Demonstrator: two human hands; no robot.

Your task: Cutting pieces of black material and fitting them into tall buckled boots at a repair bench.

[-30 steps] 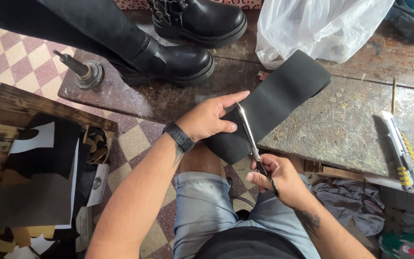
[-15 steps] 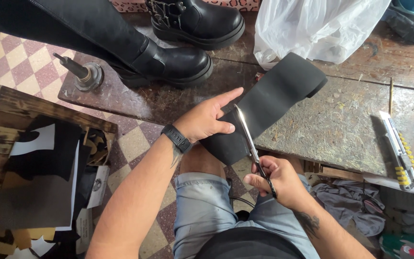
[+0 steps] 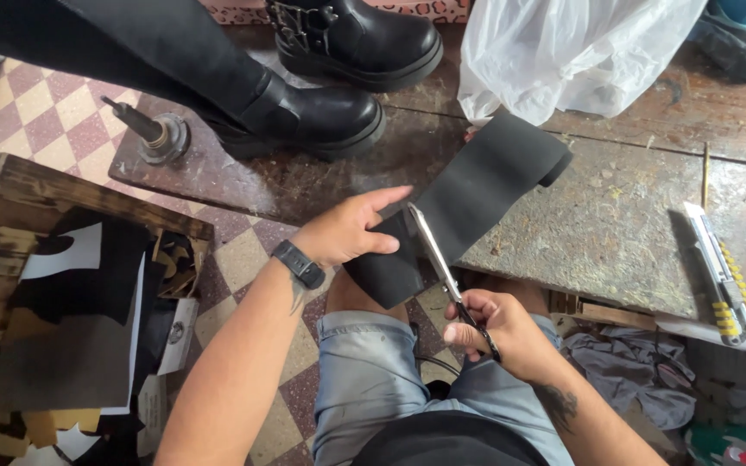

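Observation:
My left hand [image 3: 351, 231] pinches the near left edge of a long black strip of rubbery sheet [image 3: 477, 194] that runs up and to the right over the workbench. My right hand [image 3: 496, 332] grips the handles of a pair of scissors [image 3: 436, 259]. The blades point up and away and lie in the strip near its lower end, just right of my left fingers. A dark band sits on my left wrist.
Black boots [image 3: 321, 112] stand on the worn workbench [image 3: 615, 224], with a white plastic bag [image 3: 576, 52] behind. A utility knife [image 3: 718, 267] lies at right. A metal stand [image 3: 159, 134] sits far left. A wooden crate [image 3: 10, 233] of black and white scraps is at left.
The scissors' blades have moved a little further up into the black strip. Both hands keep their hold and stay almost in place.

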